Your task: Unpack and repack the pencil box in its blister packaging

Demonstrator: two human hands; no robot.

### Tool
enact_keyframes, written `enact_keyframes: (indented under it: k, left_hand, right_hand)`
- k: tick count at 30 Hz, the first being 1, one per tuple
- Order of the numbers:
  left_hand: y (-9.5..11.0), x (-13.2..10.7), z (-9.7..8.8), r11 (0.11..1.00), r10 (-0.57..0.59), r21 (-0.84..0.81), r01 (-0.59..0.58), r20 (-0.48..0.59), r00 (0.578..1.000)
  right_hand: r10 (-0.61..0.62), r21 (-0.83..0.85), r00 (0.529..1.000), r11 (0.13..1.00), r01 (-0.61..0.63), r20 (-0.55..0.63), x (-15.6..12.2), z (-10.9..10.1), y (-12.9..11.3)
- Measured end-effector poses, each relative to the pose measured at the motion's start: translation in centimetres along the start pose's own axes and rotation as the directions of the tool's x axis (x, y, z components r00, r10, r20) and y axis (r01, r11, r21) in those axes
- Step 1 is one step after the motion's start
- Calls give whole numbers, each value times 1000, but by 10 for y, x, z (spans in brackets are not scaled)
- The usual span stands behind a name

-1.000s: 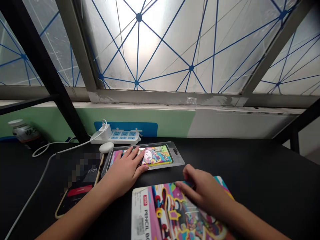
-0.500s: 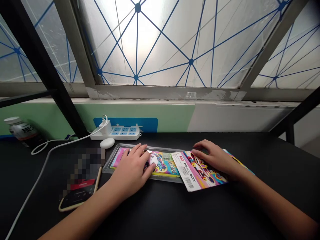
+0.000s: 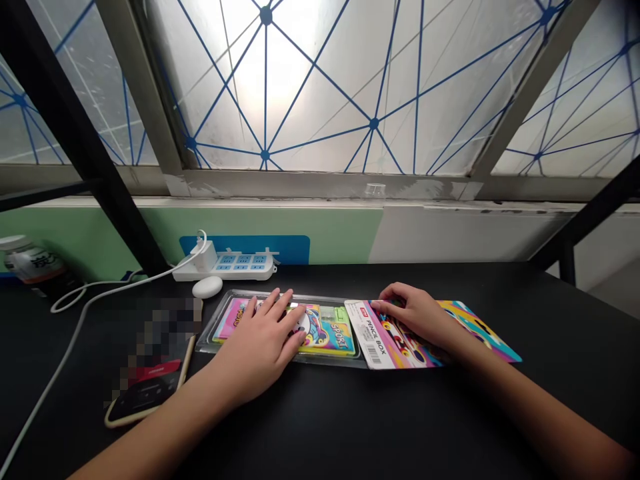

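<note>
My left hand (image 3: 273, 337) lies with its fingers spread on a colourful pencil box (image 3: 327, 332), marked SPORT, which rests in a clear plastic tray (image 3: 300, 360). The hand covers the middle of the box. To the right, my right hand (image 3: 417, 312) is closed at the upper edge of a printed cardboard sleeve (image 3: 385, 343), labelled PENCIL BOX. Its thumb is over the printed face and its fingers bend past the far edge; the fingertips are partly hidden. The sleeve's left end overlaps the tray's right end.
A phone (image 3: 145, 393), partly blurred out, lies left of my left forearm. Behind it are a white oval case (image 3: 207, 287) and a power strip (image 3: 245, 267) with a plugged-in cable (image 3: 75, 333). A bottle (image 3: 35, 263) stands far left. Black metal posts (image 3: 83, 140) flank the desk.
The cardboard sleeve has turned and lies flatter, its right end extending farther right, with my right hand still on it. My left hand stays on the box. The view has shifted slightly.
</note>
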State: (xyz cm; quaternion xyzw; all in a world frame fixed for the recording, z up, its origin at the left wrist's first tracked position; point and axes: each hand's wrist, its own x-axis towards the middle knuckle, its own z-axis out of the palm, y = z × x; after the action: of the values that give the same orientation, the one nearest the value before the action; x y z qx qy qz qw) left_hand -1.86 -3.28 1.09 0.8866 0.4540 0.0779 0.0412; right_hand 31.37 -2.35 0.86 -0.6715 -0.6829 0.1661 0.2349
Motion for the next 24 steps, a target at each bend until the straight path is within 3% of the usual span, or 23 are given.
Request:
enact_keyframes:
  k: [17, 24]
  left_hand:
    - [0, -1, 2, 1000, -7, -28, 6, -13, 1000]
    - [31, -8, -4, 961, -15, -277, 8, -22, 1000]
  right_hand:
    - [-25, -44, 992, 999, 19, -123, -4, -18, 2]
    - [-5, 115, 999, 993, 10, -45, -14, 4, -26]
